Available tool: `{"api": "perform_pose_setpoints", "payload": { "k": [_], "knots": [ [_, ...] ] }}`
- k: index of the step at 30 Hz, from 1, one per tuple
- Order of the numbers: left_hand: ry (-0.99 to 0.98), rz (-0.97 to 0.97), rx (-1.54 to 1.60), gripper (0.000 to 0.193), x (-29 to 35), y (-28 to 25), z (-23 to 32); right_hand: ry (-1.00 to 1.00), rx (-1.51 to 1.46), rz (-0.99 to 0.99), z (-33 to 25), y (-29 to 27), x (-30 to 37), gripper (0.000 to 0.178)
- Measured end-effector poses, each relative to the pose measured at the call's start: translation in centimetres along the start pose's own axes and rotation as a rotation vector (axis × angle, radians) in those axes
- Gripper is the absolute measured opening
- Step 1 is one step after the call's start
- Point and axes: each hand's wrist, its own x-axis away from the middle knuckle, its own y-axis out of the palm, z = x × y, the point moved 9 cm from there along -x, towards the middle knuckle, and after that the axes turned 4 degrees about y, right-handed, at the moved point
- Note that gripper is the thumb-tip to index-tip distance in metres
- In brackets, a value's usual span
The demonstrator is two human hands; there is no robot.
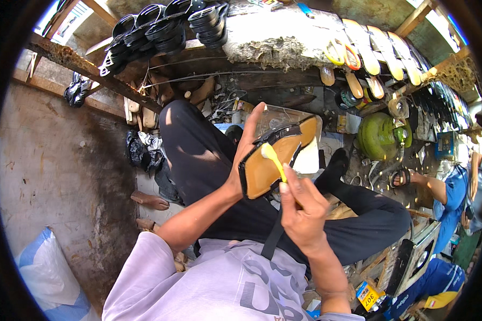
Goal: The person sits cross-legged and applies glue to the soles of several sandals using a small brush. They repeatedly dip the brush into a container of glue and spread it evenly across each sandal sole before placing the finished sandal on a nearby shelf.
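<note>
Above my lap, over the black trousers (209, 160), I see the sandal sole (273, 158) held tilted, its tan face turned toward me and edged by a black rim. The sole is elongated, with its far end pointing up and to the right. My left hand (246, 152) forms the left grip: fingers run up behind the sole's left edge and are clamped on it, the thumb side hidden behind the sole. My right hand (302, 211) forms the right grip, just below the sole's lower right edge; its fingers are closed together on the handle of a yellow brush (273, 159). The brush head touches the tan face near the sole's middle. Beyond the sole a green gas cylinder (380, 136) stands on the floor, and rows of finished sandals (369, 51) lie on the shelf above.
</note>
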Motion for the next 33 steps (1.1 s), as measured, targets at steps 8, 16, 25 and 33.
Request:
{"api": "perform_pose_setpoints", "payload": {
  "k": [8,16,25,33],
  "knots": [
    [0.047,0.217,0.697,0.095,1.0,-0.7,-1.6,-0.012,-0.212,0.088,1.2,-1.0,0.0,0.034],
    [-0.009,0.269,0.762,0.09,2.2,-1.9,-3.0,-0.245,0.117,-0.201,-1.4,3.4,4.1,0.048],
    [-0.008,0.239,0.52,0.092,2.8,-1.9,-2.8,0.147,-0.016,0.185,8.7,-1.5,-1.1,0.037],
    [-0.036,0.189,0.481,0.093,2.3,-1.7,-2.9,-0.034,-0.039,0.132,7.9,0.4,1.1,0.041]
  ]
}}
